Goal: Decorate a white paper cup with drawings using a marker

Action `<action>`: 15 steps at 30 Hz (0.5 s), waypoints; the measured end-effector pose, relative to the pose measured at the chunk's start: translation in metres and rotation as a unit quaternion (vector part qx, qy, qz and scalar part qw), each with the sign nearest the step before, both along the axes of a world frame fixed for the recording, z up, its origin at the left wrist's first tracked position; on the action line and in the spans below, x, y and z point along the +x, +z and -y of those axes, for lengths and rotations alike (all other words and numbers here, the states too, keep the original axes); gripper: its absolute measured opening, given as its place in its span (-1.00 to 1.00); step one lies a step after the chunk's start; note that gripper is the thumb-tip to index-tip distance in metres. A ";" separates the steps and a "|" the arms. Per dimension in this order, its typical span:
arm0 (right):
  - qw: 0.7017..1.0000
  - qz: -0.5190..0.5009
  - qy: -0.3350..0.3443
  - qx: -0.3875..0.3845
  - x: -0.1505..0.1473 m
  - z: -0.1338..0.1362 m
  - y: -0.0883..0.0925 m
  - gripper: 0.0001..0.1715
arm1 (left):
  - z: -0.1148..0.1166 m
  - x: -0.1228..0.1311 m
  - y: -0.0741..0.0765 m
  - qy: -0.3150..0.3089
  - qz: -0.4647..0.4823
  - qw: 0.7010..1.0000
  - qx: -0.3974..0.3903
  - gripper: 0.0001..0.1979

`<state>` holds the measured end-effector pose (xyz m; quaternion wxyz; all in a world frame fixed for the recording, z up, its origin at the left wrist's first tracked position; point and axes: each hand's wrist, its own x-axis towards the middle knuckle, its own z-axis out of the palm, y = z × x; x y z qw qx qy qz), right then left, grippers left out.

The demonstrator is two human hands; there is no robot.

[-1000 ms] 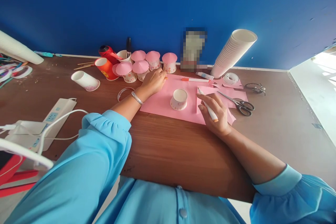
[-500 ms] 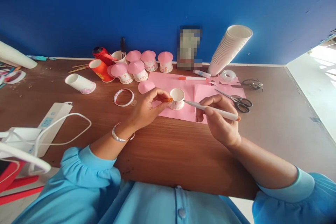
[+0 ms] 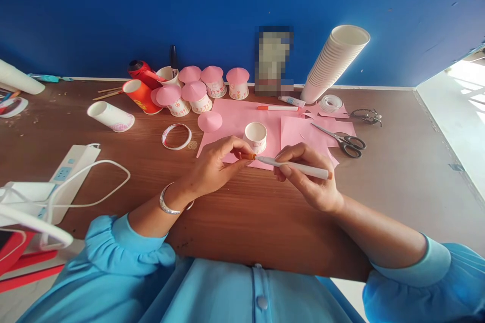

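Observation:
My right hand (image 3: pixel 308 176) grips a white marker pen (image 3: pixel 293 166) that lies level, its tip pointing left. My left hand (image 3: pixel 215 166) pinches the pen's orange cap (image 3: pixel 250 156) right at that tip. Both hands hover over the near edge of a pink paper sheet (image 3: pixel 237 118). Just behind them a small cut-down paper cup (image 3: pixel 255 137) stands upside down on the sheet. A pink paper cone (image 3: pixel 210 120) lies at the sheet's left edge.
Several pink-capped cups (image 3: pixel 197 92) stand near the blue wall, beside an orange cup (image 3: pixel 138 95). A tall cup stack (image 3: pixel 333 63) leans at the back right. Scissors (image 3: pixel 341 140), a tape roll (image 3: pixel 329 103), a second pen (image 3: pixel 278 108), a paper ring (image 3: pixel 176 136), a fallen cup (image 3: pixel 109 116) and a power strip (image 3: pixel 66 174) lie around.
My left hand came back from the far cups, leaving a pink cone on the sheet, and met the pen tip with the orange cap. My right hand turned the pen level.

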<state>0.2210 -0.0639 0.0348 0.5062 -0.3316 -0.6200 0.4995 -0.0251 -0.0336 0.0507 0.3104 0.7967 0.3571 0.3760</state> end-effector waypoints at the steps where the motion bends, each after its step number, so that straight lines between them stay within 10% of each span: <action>1: 1.000 0.005 0.001 -0.001 0.000 0.000 0.000 -0.84 | 0.001 0.000 0.001 -0.001 -0.009 1.000 0.000 -0.94; 15: 0.996 0.061 0.055 0.034 -0.005 0.004 -0.010 -0.90 | 0.013 -0.005 -0.009 -0.054 -0.056 0.995 0.058 -0.90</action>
